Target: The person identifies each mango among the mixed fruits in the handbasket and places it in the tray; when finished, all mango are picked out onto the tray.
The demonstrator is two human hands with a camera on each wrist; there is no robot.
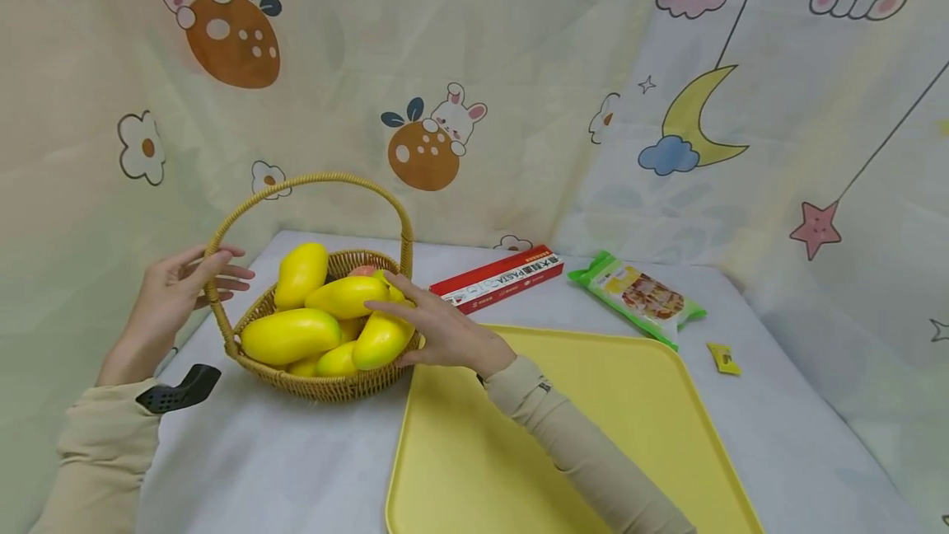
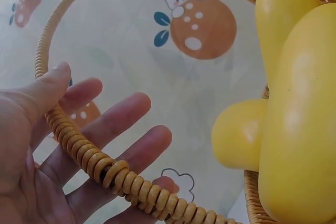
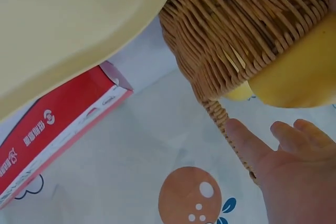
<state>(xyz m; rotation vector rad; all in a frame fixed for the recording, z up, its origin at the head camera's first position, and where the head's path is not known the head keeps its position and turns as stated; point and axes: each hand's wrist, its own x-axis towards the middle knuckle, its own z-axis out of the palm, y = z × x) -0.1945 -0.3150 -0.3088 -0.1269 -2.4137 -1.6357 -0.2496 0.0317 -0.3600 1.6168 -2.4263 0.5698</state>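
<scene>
A wicker basket (image 1: 319, 390) holds several yellow mangoes (image 1: 291, 336); a bit of something pinkish shows among them. My left hand (image 1: 166, 295) is at the left side of the basket's arched handle (image 1: 334, 178). In the left wrist view its fingers are spread and extended behind the handle (image 2: 79, 148), the thumb on the near side. At the basket's right side, my right hand (image 1: 452, 332) reaches over the rim by a mango (image 1: 383, 340), fingers extended. The right wrist view shows a fingertip by the handle's base; contact with the mango cannot be made out.
A yellow tray (image 1: 593, 419) lies right of the basket, under my right forearm. Behind it are a red and white pasta box (image 1: 497, 278) and a green-edged food packet (image 1: 641, 295). A small yellow sachet (image 1: 722, 358) lies on the white cloth farther right. Printed fabric hangs behind.
</scene>
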